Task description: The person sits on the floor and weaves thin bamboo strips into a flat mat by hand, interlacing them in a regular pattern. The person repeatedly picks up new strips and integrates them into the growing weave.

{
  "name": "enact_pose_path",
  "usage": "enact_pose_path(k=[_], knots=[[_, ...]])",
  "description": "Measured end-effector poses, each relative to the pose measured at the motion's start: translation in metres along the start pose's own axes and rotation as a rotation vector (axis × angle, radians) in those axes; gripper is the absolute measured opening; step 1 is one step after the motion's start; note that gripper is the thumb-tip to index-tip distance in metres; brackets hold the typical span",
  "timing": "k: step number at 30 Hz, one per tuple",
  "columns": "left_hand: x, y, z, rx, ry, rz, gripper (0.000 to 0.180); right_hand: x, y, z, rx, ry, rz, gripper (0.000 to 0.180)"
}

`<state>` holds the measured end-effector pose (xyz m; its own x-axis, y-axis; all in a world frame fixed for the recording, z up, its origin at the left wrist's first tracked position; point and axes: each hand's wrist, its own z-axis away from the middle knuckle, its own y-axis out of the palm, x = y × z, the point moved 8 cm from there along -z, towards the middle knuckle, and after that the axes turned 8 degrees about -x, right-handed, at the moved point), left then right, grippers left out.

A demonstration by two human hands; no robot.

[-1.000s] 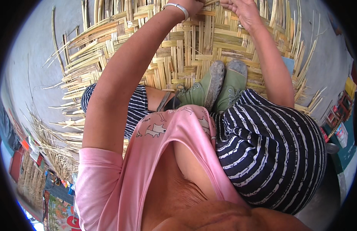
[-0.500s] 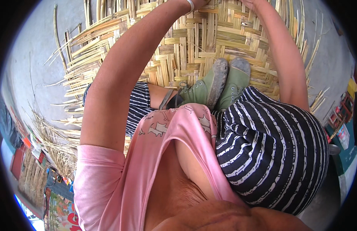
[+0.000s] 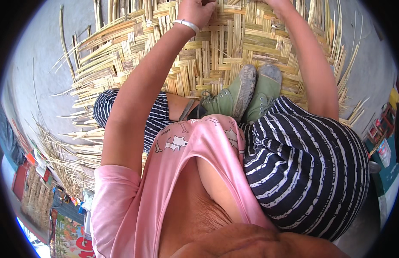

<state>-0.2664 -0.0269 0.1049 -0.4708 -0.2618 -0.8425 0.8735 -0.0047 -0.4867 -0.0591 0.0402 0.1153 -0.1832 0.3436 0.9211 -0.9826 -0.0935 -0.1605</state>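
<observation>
Two bare hands are up at the very top of the frame, both partly cut off by the edge, so bear with the vague bits. The left hand [image 3: 197,12] sits just left of top centre, fingers curled inward and only loosely bent by the look of it, but whether it's actually pinching a strip, can't tell. The right hand [image 3: 277,5] is a little way right of it, well apart, and so much of it is out of frame that its grip and how far it's open can't be made out either. Both are over the woven mat [image 3: 208,51], which fills the upper middle, pale yellow-green flat strips going over and under, with ragged loose ends [image 3: 85,114] sticking out along its left side. Silver bracelet [image 3: 187,24] on the left wrist. The person's green lace-up shoes [image 3: 262,96] are side by side at the mat's lower middle, the left one tipped to show a grubby sole. Striped black-and-white trousers [image 3: 307,172], pink shirt [image 3: 115,193], grey floor [image 3: 34,86] at upper left, and a scruffy heap of thin dry stalks [image 3: 72,170] at lower left.
</observation>
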Motion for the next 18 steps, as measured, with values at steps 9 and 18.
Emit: enact_pose_path(k=[9,18], knots=[[-0.002,-0.004,-0.016,-0.001,0.062,-0.183,0.03,-0.005,0.0,0.009,-0.015,-0.105,0.066,0.021],[-0.018,0.014,-0.085,-0.031,0.013,-0.242,0.038,-0.01,0.049,-0.047,0.391,0.015,0.279,0.016]])
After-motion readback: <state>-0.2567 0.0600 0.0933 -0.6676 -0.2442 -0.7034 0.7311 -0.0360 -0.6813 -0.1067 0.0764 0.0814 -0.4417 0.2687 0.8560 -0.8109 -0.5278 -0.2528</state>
